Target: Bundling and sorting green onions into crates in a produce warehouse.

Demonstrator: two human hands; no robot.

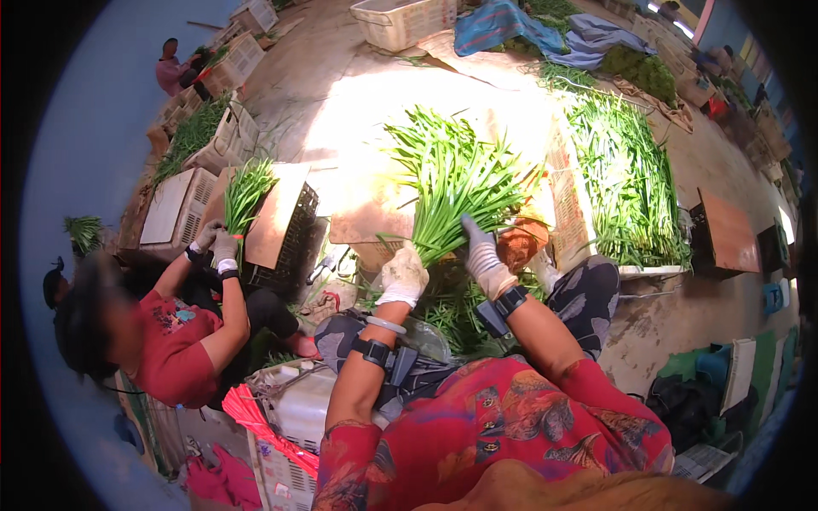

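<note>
A large fanned bunch of garlic chives stands up before me, leaf tips pointing away. My left hand, in a whitish glove, is closed around its lower end. On the other side my right hand, in a grey-and-white glove, grips the bunch with the thumb along the stalks; its fingers are partly hidden behind the leaves. Just beyond my left hand is a brown board on a crate. Loose green stalks lie below my hands, between my knees. An orange-red bundle sits beyond my right hand.
To the right, a crate holds many upright chives. At left a co-worker holds a smaller bunch beside a board-topped black crate. Red ties lie across a white crate near my left side.
</note>
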